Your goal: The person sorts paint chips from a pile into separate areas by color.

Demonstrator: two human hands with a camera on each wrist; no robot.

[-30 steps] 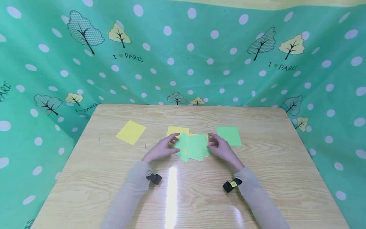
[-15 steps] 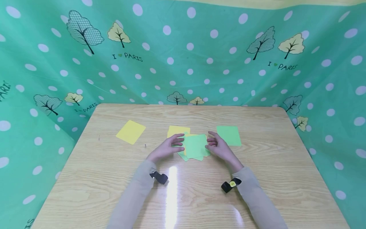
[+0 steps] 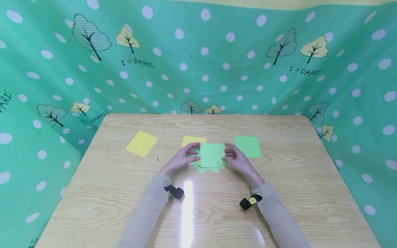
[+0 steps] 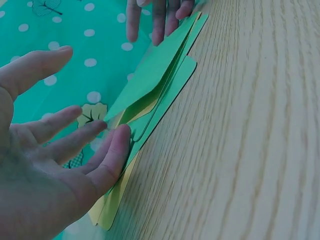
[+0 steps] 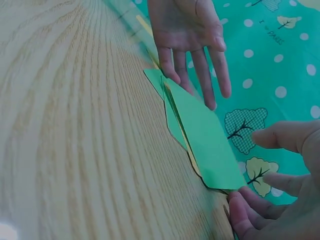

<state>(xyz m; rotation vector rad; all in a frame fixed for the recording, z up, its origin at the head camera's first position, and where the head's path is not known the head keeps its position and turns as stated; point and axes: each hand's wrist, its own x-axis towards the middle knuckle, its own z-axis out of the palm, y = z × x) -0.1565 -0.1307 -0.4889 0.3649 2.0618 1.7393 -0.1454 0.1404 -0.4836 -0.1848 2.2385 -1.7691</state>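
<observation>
A square green card [image 3: 212, 155] lies on top of a loose pile of green and yellow cards, between my two hands. My left hand [image 3: 180, 159] is at its left side, fingers loosely extended; in the left wrist view the lower fingertips [image 4: 120, 140] meet the pile's edge. At the opposite side is my right hand [image 3: 238, 160], its lower fingertips [image 5: 239, 202] at the top card's corner. Both wrist views show the top card tilted, with a gap above the cards underneath. Corners of lower green cards [image 3: 200, 168] stick out toward me.
A yellow card [image 3: 193, 140] shows behind the pile, partly covered. One more yellow card [image 3: 141, 144] lies at the left of the wooden table [image 3: 217, 213], and a green card [image 3: 248, 147] at the right. A green dotted curtain [image 3: 198, 69] hangs behind the table.
My left hand has moved right to the pile's edge. The top green card has straightened and shifted slightly away from me. My right hand has barely moved.
</observation>
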